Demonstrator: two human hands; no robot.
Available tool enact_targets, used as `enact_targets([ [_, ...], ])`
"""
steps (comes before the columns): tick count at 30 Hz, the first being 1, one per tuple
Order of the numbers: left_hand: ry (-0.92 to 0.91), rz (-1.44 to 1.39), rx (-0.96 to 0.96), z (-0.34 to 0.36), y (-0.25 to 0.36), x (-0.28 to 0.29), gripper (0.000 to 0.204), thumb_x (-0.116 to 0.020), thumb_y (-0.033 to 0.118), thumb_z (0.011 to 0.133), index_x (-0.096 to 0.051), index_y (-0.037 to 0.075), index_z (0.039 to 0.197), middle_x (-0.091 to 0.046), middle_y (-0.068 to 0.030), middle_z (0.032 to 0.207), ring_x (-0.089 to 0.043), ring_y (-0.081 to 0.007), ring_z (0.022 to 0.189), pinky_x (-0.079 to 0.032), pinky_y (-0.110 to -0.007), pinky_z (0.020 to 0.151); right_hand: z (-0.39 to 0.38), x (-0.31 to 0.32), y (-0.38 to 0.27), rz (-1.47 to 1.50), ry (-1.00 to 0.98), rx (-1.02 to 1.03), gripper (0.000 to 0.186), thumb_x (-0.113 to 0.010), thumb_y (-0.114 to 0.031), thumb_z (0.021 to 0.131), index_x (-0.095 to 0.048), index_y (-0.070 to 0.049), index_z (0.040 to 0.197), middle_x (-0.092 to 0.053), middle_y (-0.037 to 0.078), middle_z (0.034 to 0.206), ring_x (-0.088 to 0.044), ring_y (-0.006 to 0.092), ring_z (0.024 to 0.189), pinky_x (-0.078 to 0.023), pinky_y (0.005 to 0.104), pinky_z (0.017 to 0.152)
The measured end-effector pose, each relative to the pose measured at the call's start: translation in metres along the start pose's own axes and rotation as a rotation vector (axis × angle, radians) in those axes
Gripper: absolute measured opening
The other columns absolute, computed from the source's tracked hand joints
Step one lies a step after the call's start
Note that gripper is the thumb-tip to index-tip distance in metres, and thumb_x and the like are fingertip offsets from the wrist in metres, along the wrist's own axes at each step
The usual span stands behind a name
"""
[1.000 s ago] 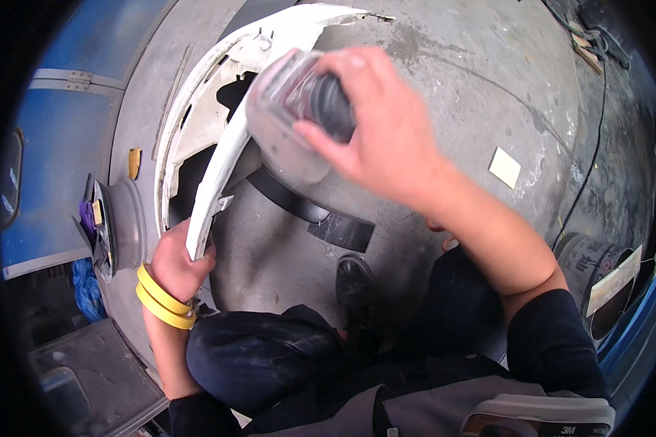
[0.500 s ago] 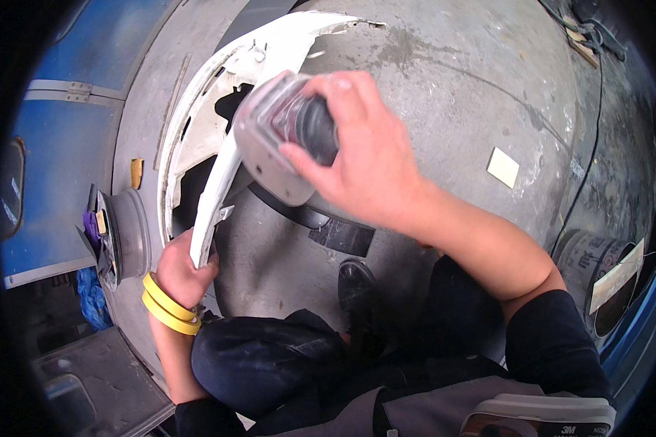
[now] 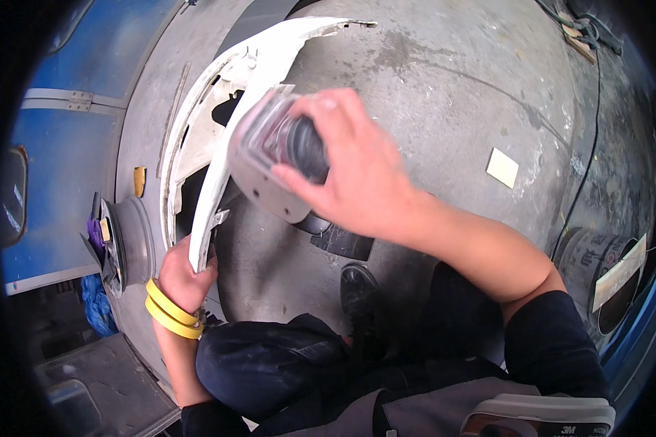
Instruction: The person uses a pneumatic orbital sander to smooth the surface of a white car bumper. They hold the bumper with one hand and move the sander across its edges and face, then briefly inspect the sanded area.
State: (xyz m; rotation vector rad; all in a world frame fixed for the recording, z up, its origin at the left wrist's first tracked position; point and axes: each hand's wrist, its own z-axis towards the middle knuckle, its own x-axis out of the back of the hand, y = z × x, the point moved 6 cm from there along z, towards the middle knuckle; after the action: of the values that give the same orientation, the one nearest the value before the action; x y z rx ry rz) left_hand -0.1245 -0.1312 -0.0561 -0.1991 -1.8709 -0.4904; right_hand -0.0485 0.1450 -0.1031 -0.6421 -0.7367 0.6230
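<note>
White panel, eleven o'clock, near end clenched in left hand; right hand grasps knobbed tool at its edge. Work underway, I judge; can't tell how much remains.

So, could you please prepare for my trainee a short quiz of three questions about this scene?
1. Which hand grips the near end of the curved white panel, left or right?
2. True or false: the pale square lies on the floor, to the right of the panel.
3. Fill the gap: the right hand holds a tool by its ____ knob.

Key: 1. The left hand. 2. True. 3. Black.
</note>
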Motion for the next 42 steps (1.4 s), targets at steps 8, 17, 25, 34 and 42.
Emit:
enact_targets([
  [8,0.052,-0.04,-0.057,-0.004,-0.009,-0.004,0.018,-0.069,0.007,0.08,-0.064,-0.002,0.095,-0.064,-0.0167,0.077,-0.061,-0.0296,0.07,-0.051,-0.039,0.069,0.034,0.049,0.054,-0.119,0.26,-0.006,0.064,-0.086,-0.03,0.081,-0.057,-0.008,0.133,-0.061,0.016,0.129,-0.066,0.0329,0.112,-0.055,0.041,0.091],
  [17,0.039,-0.024,-0.053,-0.006,-0.012,-0.003,0.017,-0.069,0.004,0.079,-0.065,-0.001,0.094,-0.063,-0.0147,0.073,-0.061,-0.0264,0.066,-0.05,-0.037,0.067,0.072,0.055,0.054,-0.027,0.099,0.504,0.064,-0.086,-0.022,0.082,-0.057,-0.002,0.135,-0.065,0.021,0.124,-0.063,0.0379,0.116,-0.05,0.0437,0.102],
  [25,0.049,0.028,-0.148,-0.039,-0.039,0.038,0.022,-0.067,-0.002,0.076,-0.069,-0.001,0.098,-0.071,-0.0197,0.086,-0.07,-0.0321,0.078,-0.054,-0.04,0.075,0.078,0.075,0.032,-0.321,-0.102,0.678,0.071,-0.09,-0.022,0.076,-0.055,-0.008,0.136,-0.062,0.017,0.129,-0.065,0.0376,0.112,-0.054,0.0432,0.093],
  [34,-0.007,0.199,0.1,-0.065,-0.111,0.177,0.028,-0.062,-0.01,0.075,-0.07,0.001,0.1,-0.069,-0.014,0.076,-0.063,-0.0236,0.065,-0.053,-0.037,0.067,0.126,0.17,-0.049,-0.519,-0.256,0.761,0.074,-0.089,-0.02,0.074,-0.052,-0.006,0.136,-0.06,0.018,0.13,-0.065,0.0418,0.11,-0.055,0.0452,0.091],
  [42,0.224,0.095,0.042,-0.077,-0.148,0.196,0.021,-0.069,-0.013,0.075,-0.065,-0.001,0.092,-0.066,-0.0147,0.08,-0.059,-0.0255,0.074,-0.052,-0.037,0.074,0.161,0.166,-0.157,-0.715,-0.487,1.099,0.069,-0.085,-0.019,0.076,-0.052,-0.006,0.135,-0.06,0.017,0.128,-0.067,0.0383,0.103,-0.058,0.0423,0.083],
])
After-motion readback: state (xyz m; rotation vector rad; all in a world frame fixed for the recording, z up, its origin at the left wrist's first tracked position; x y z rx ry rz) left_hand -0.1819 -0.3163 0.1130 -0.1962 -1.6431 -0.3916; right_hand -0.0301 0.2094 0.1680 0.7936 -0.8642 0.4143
